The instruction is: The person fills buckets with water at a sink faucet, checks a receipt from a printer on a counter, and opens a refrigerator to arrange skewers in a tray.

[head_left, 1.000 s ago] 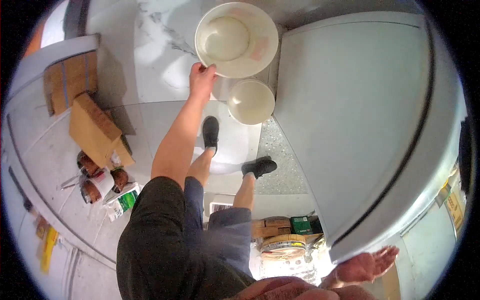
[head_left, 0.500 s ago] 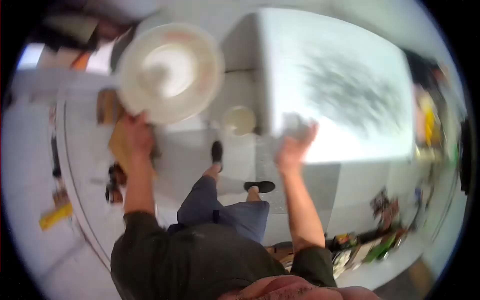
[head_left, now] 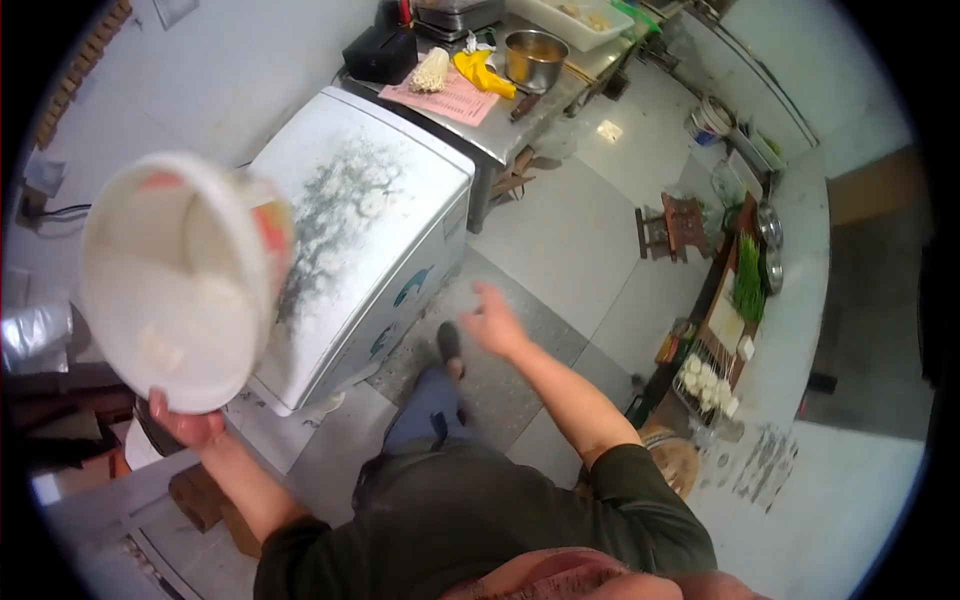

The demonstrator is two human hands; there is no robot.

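A large white bucket (head_left: pixel 160 300) is tilted at the left with its mouth toward me. My left hand (head_left: pixel 187 420) grips its lower rim. Beside the bucket stands a white chest-like appliance (head_left: pixel 390 170) with dark smudges on its top and blue-green marks on its side. My right hand (head_left: pixel 490 320) is in the air to the right of the appliance, over the tiled floor, fingers apart and holding nothing.
Behind the appliance, a metal table (head_left: pixel 475 130) bears a steel pot (head_left: pixel 536 62), a yellow cloth (head_left: pixel 484 73) and a pink sheet. A small wooden stool (head_left: pixel 684 226) stands on the floor. Along the right, a low shelf holds green stalks (head_left: pixel 748 280) and a rack of white food (head_left: pixel 706 385).
My view has swung right, bringing in the metal table and right-hand shelf. The bucket has been lifted and tilted in my left hand. My right hand has come off the appliance top.
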